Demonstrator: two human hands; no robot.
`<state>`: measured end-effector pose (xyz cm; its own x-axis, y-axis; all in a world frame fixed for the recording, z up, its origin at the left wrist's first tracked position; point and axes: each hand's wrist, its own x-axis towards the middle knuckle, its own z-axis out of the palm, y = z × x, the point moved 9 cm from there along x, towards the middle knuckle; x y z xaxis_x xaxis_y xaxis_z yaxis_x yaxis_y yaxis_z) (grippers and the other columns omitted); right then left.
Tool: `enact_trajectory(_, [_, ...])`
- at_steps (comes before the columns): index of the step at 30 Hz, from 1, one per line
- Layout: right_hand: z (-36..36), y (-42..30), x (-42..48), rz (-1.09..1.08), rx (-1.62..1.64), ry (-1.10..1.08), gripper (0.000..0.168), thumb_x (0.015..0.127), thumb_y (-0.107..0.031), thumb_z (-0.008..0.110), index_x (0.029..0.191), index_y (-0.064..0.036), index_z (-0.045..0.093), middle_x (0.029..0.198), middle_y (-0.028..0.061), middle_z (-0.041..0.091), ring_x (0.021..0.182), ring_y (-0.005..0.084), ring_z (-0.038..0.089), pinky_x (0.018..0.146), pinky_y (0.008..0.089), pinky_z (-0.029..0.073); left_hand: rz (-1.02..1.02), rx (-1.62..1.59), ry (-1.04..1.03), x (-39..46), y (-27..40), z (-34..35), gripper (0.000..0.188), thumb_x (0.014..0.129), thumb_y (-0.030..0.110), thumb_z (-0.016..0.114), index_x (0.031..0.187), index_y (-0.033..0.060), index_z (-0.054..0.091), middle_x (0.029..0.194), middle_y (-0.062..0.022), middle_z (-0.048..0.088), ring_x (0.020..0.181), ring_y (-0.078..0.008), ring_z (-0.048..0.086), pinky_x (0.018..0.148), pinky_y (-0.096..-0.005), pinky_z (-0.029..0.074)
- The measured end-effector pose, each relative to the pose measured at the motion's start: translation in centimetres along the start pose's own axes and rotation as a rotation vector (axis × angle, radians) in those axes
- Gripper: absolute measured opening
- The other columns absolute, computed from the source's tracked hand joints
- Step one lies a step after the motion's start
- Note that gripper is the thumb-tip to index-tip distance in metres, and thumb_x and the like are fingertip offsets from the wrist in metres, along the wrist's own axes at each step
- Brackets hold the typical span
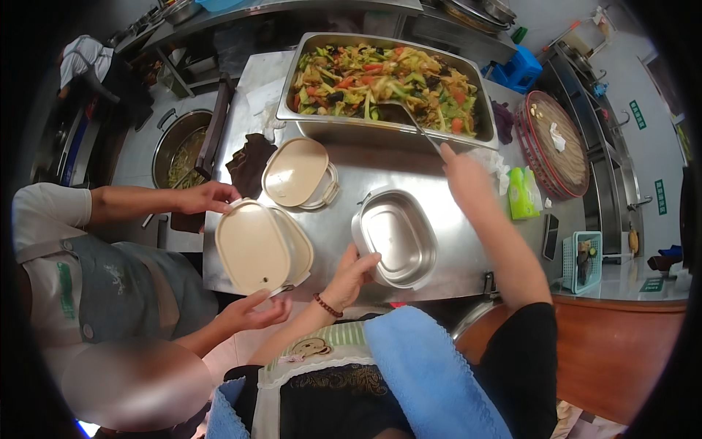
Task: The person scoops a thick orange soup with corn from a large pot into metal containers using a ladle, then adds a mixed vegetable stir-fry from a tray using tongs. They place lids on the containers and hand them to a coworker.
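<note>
A deep steel catering pan [395, 130] filled with cooked mixed vegetables [351, 82] stands across the far part of the table. My right hand [463, 170] grips the handle of a metal serving utensil [422, 129], whose head lies in the vegetables. With my left hand [354, 274] I hold an oval stainless-steel food container [396, 238] by its near left side; its inside shows bare metal. To its left, a co-worker's two hands are at a container with a beige lid [255, 247], and another beige lid partly shows behind it. Farther back is one more lidded container [296, 171].
The steel table [340, 230] also bears a dark cloth [249, 164], a green tissue pack [522, 192] and a phone [550, 236]. Round stacked trays [554, 142] and a turquoise basket [581, 263] are at the right. A large pot [184, 148] stands beyond the co-worker; another person is farther back.
</note>
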<state>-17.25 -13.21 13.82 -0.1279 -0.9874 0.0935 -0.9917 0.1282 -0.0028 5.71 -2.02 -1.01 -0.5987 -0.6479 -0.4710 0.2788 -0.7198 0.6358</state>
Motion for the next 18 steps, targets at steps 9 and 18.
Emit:
enact_trajectory(9, [1.4, 5.2, -1.8, 0.356, 1.032, -0.076, 0.048, 0.092, -0.017, 0.061, 0.137, -0.005, 0.050, 0.070, 0.0047, 0.057, 0.053, 0.0107, 0.053, 0.049, 0.0285, 0.044, 0.028, -0.081, 0.037, 0.8, 0.1, -0.5, 0.063, 0.086, 0.035, 0.069, 0.137, 0.0097, 0.042, 0.122, -0.0032, 0.057, 0.107, -0.0140, 0.058, 0.085, -0.0318, 0.049])
enact_trajectory(18, [-2.1, 1.1, 4.2, 0.065, 0.408, -0.170, 0.018, 0.093, -0.015, 0.056, 0.093, 0.003, 0.055, 0.071, 0.0196, 0.062, 0.063, 0.0347, 0.062, 0.056, 0.0457, 0.047, 0.067, -0.098, 0.135, 0.7, 1.0, -2.3, 0.053, 0.086, 0.034, 0.071, 0.128, 0.0091, 0.048, 0.119, -0.0032, 0.057, 0.100, -0.0125, 0.055, 0.081, -0.0263, 0.042])
